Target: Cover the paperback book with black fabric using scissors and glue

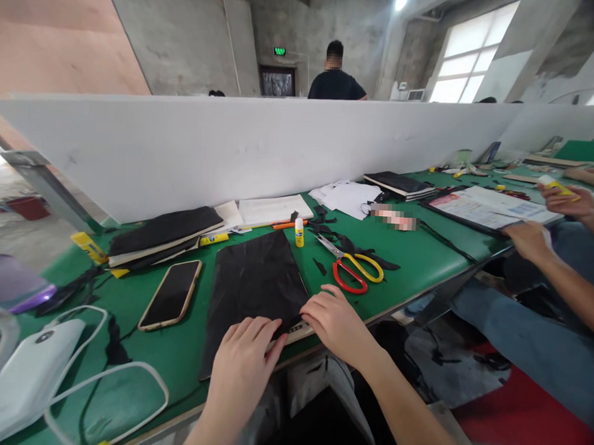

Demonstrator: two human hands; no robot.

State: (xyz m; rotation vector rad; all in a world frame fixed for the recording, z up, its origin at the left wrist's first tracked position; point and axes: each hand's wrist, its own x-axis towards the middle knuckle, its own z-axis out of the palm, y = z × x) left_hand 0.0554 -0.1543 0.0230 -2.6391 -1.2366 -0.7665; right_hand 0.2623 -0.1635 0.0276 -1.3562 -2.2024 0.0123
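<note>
A book or notebook covered in black paper lies on the green table in front of me, with a pale strip showing at its near right edge. My left hand is bent over the near edge, fingers on the black paper and thumb close to the pale strip. At the near right corner my right hand has its fingers closed on the edge; its fingertips are partly hidden. Beyond the right hand lie scissors with one red and one yellow handle. A glue stick stands upright behind the book.
To the left are a phone, a white power bank with a cable, and a stack of black-covered books. Black scraps lie near the scissors. A white partition closes the back. At right, a co-worker's hand holds a glue stick.
</note>
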